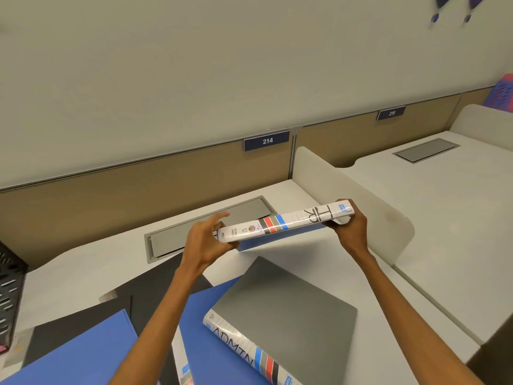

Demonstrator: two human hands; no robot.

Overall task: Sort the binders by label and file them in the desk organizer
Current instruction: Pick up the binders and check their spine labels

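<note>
Closest to me lies the grey binder (286,304), its spine marked ADMIN, and I take it as my reference. It rests on a blue binder (200,309). To its left a second blue binder (91,345) and some black binders (150,290) overlap in a loose heap on the bench (83,262). I think this heap can slide. Both forearms pass directly over it, and a low carry could drag a cover off the near edge.

Behind the grey binder and above it, the HR binder (286,222) is held in the air. Its white spine faces me and its right end is higher. The right hand (349,226) has its fingers curled round the far end. The left hand (205,240) takes the near end between the thumb and the lower fingers, while its upper fingers stand lifted off the spine. This left grip looks light to me. If the right hand lets go first, the binder may swing down and strike the grey binder.

The desk organizer (11,295) is far to the left of the grey binder, at the border of the view. Most of it is cut off, so I cannot tell which compartment is free. A wrong slot is therefore a real risk. The label also reads turned over from here, which invites a misreading.

Farther back, behind the grey binder, a cable hatch (177,240) is set in the bench.
</note>
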